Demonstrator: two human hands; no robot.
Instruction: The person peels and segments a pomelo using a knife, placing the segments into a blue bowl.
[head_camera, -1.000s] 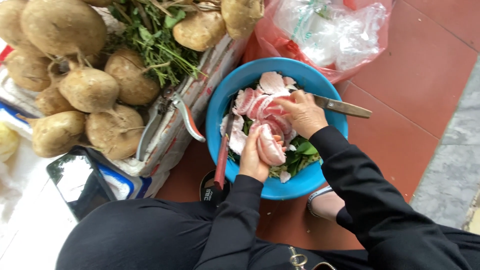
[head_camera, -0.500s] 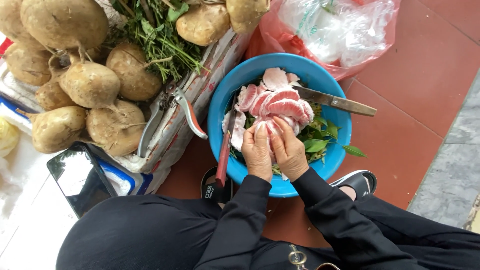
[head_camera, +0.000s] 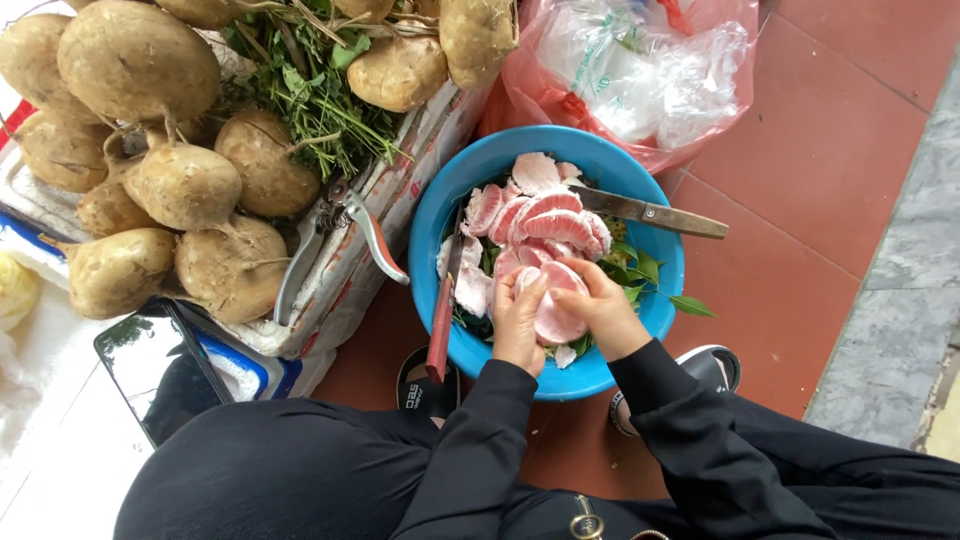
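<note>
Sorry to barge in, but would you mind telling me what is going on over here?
A person in black sleeves crouches over a blue bowl on the red tile floor. Both the left hand and the right hand grip one pink pomelo segment above it. More peeled segments lie inside on green leaves, with a wooden-handled knife across the rim. Brown tubers are piled alongside.
</note>
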